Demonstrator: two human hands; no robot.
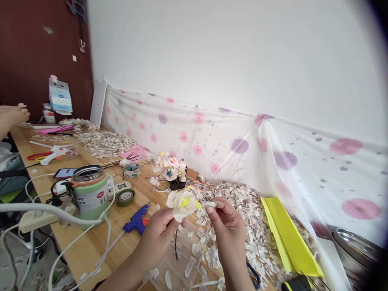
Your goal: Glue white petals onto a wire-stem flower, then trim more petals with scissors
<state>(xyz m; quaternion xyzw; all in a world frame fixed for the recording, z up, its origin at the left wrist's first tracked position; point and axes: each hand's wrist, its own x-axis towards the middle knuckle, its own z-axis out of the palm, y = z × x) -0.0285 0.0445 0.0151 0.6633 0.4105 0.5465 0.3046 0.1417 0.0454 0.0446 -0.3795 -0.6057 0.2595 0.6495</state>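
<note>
My left hand (pixel 160 228) is closed on a handmade flower (pixel 174 203) with cream petals and a yellow centre. Its thin dark stem (pixel 176 244) hangs below the fingers. To the right of it, my right hand (pixel 228 226) pinches a small whitish petal (pixel 209 204) between thumb and forefinger. A bit of yellow paper (pixel 198 205) shows between the flower and those fingertips; whether it is attached to either cannot be made out. Under the hands, loose petals lie on a clear sheet. A blue glue gun (pixel 136 220) rests left of my left hand.
Heaped pale petals (pixel 260 242) cover the table's right side, beside folded yellow paper (pixel 291 238). Finished flowers (pixel 171 167) stand in a dark holder. A green-grey jar (pixel 91 198), white cables and green tape (pixel 125 197) are at left. Another person's hand (pixel 15 115) is at far left.
</note>
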